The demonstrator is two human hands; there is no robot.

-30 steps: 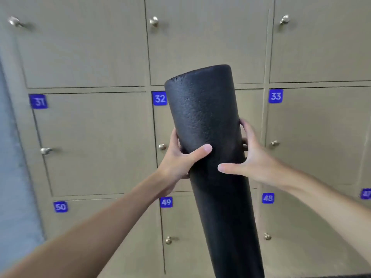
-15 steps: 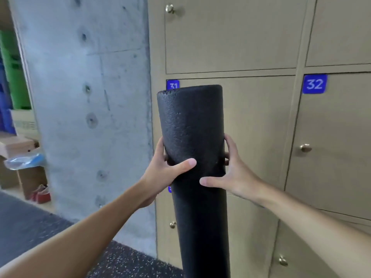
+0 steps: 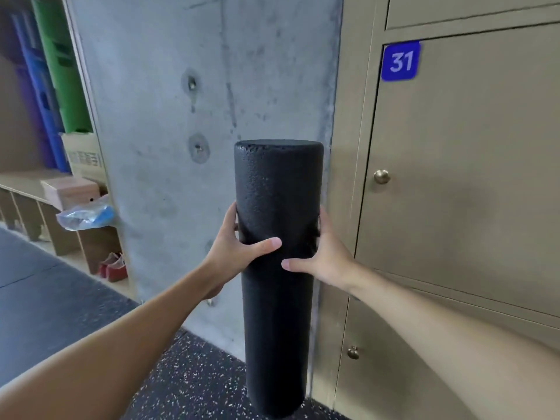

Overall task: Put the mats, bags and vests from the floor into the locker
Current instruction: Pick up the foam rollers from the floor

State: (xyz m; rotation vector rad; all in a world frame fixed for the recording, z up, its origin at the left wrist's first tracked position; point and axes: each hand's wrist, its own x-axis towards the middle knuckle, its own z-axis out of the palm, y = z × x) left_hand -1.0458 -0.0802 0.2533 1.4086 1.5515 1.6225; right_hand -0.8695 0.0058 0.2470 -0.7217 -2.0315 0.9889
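Note:
A black foam roll [image 3: 277,313] stands upright in mid-air at the centre of the head view. My left hand [image 3: 235,253] grips its left side with the thumb across the front. My right hand [image 3: 324,259] grips its right side, thumb pointing left. The roll hangs in front of the edge between a concrete pillar and the tan lockers. Locker 31 [image 3: 472,165] on the right has its door closed, with a brass knob [image 3: 381,176].
The grey concrete pillar [image 3: 188,147] fills the middle left. Further left stand a low wooden shelf [image 3: 39,207] with boxes, a blue plastic bag [image 3: 86,216], red shoes [image 3: 113,266] below and coloured upright panels behind. Dark speckled floor [image 3: 188,374] lies underneath. A lower locker knob [image 3: 353,352] shows.
The view has swung left from lockers 32 and 33 to the pillar and locker 31. Both hands keep the same hold on the upright black roll.

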